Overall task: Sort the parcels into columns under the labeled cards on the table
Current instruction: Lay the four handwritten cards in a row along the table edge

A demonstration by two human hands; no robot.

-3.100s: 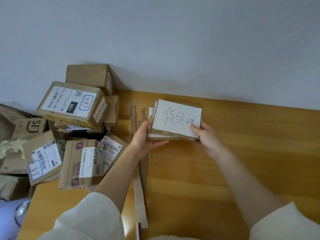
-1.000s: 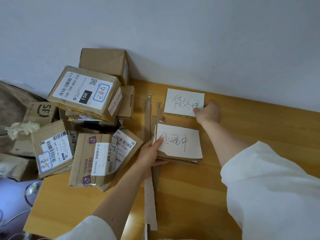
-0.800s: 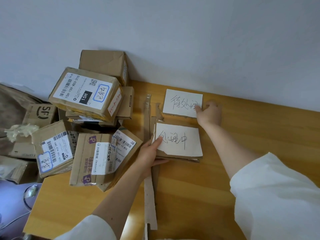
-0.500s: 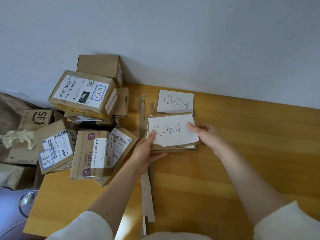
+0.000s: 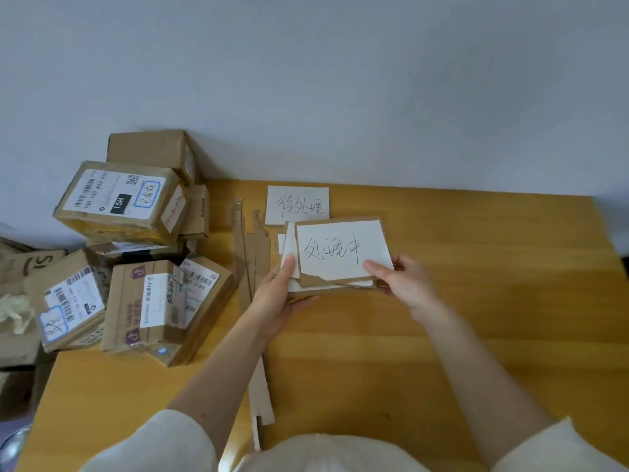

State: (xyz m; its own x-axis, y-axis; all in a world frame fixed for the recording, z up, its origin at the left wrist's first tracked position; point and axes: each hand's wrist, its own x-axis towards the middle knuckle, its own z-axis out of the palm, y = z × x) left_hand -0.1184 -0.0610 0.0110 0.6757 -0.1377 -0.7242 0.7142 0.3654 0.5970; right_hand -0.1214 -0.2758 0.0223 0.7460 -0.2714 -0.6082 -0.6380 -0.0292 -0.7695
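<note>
Fingers [image 5: 377, 269] of both hands pinch card stack [image 5: 340, 253] | parcels [image 5: 136, 253] heaped left | cardboard strips [image 5: 250, 267] between

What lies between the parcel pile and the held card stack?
In the head view, torn cardboard strips on the table separate the parcel pile from the card stack.

The right hand [image 5: 405, 284], which a second ago pressed the first card [image 5: 297, 204] flat near the wall, has left it lying alone and come back to the card stack [image 5: 326, 264] just in front of that card. It now pinches the top card [image 5: 342, 252] at its right edge, sliding it rightward off the stack, while the left hand [image 5: 279, 294] has shifted its thumb onto the uncovered lower cards
</note>
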